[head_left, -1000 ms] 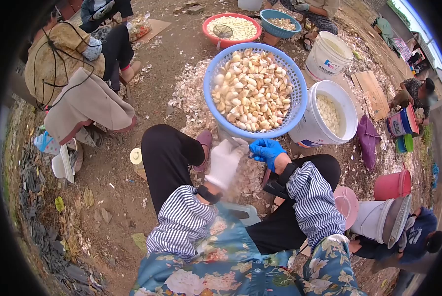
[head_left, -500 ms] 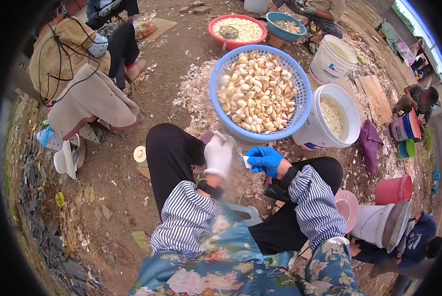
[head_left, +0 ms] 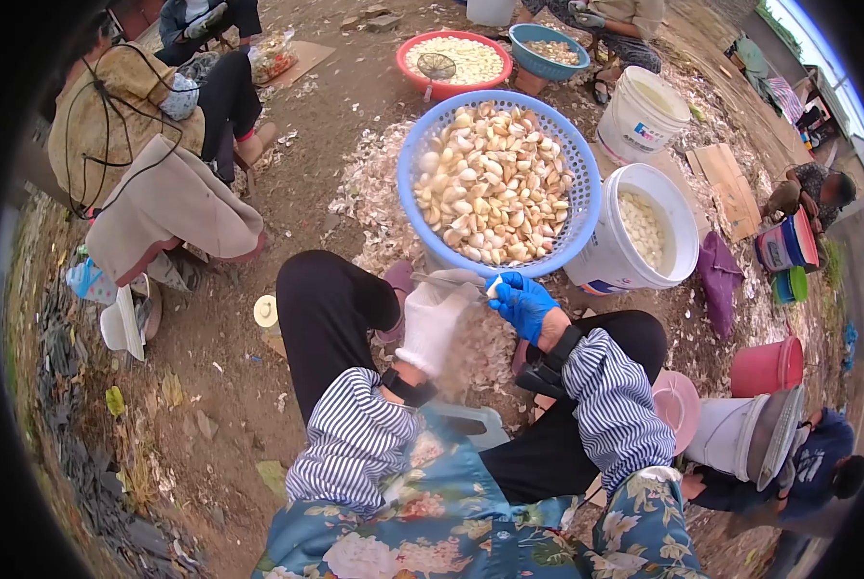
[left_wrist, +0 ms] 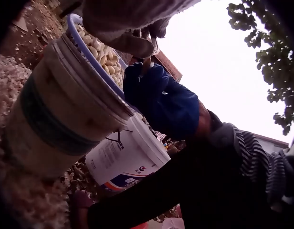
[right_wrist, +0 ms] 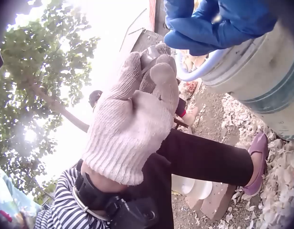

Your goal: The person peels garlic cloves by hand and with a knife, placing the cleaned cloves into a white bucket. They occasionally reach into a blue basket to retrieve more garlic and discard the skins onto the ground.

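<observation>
- The left hand (head_left: pixel 435 323), in a white knitted glove, has its grip closed around a thin metal tool (right_wrist: pixel 149 56); much of the tool is hidden by the fingers.
- The right hand (head_left: pixel 525 309), in a blue glove, pinches a pale garlic clove (head_left: pixel 493 287) between thumb and fingers, with one end of the clove showing.
- The clove is just beside the left hand's fingertips, in front of the near rim of the blue basket; whether the tool touches it, I cannot tell.
- The blue basket (head_left: pixel 583 198), with holes in its wall, is heaped with garlic cloves (head_left: pixel 490 183) and sits on a tall bucket (left_wrist: pixel 54 107).
- Right of the basket, a white bucket (head_left: pixel 596 253) holds pale cloves (head_left: pixel 641 227); behind it stands a second white bucket (head_left: pixel 625 127).
- Beyond the basket, a red basin (head_left: pixel 422 85) holds more pale cloves, and a teal basin (head_left: pixel 546 64) is beside it.
- Garlic skins (head_left: pixel 366 207) cover the ground left of the basket.
- A purple cloth (head_left: pixel 718 280) lies right of the white bucket, near some cardboard (head_left: pixel 726 188).
- A seated person in a tan top (head_left: pixel 128 101) is at the left.
</observation>
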Action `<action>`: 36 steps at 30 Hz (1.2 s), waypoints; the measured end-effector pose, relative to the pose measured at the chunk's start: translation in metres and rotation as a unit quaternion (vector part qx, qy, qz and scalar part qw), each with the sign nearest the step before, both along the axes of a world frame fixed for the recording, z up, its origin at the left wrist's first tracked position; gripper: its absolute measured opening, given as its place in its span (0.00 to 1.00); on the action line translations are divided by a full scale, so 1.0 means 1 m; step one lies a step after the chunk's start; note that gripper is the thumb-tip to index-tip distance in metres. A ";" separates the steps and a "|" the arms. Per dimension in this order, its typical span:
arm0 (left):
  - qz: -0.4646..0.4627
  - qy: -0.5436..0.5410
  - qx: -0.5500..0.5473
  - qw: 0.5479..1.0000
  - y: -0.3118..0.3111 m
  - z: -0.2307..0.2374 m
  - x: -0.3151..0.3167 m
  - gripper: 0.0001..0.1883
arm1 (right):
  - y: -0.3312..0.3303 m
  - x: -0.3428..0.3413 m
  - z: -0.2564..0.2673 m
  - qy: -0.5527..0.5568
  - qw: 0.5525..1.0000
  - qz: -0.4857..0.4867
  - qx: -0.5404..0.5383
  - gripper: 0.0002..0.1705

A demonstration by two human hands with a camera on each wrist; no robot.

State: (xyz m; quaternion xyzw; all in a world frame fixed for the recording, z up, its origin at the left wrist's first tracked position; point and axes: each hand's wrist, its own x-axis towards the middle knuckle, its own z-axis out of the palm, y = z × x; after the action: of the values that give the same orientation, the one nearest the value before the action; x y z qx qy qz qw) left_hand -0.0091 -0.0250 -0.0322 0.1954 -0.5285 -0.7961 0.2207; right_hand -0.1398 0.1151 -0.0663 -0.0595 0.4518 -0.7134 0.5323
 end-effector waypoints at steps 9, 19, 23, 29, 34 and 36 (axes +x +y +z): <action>0.043 -0.019 0.050 0.998 -0.004 -0.005 0.002 0.07 | 0.000 0.005 -0.003 0.009 0.999 0.036 0.001 0.13; 0.060 -0.051 0.119 0.990 -0.011 -0.016 0.004 0.06 | -0.003 0.006 0.015 -0.008 0.994 0.102 0.048 0.19; 0.030 -0.061 0.046 0.997 -0.009 -0.016 0.003 0.08 | 0.000 0.003 0.005 -0.008 0.995 0.100 0.024 0.17; 0.011 -0.023 0.003 1.000 -0.004 -0.007 0.000 0.10 | 0.000 0.003 0.002 0.001 0.996 0.090 0.027 0.13; 0.000 -0.011 0.004 1.000 -0.003 -0.010 0.000 0.09 | 0.001 0.001 -0.007 -0.005 0.997 0.080 0.009 0.12; -0.008 -0.016 -0.016 1.000 -0.003 -0.012 0.000 0.09 | 0.001 0.001 -0.002 0.007 0.996 0.085 0.041 0.12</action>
State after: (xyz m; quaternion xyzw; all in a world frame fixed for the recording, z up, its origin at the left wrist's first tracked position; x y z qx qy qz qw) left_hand -0.0090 -0.0285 -0.0441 0.2003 -0.5467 -0.7859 0.2084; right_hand -0.1387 0.1159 -0.0680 -0.0808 0.4777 -0.6463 0.5896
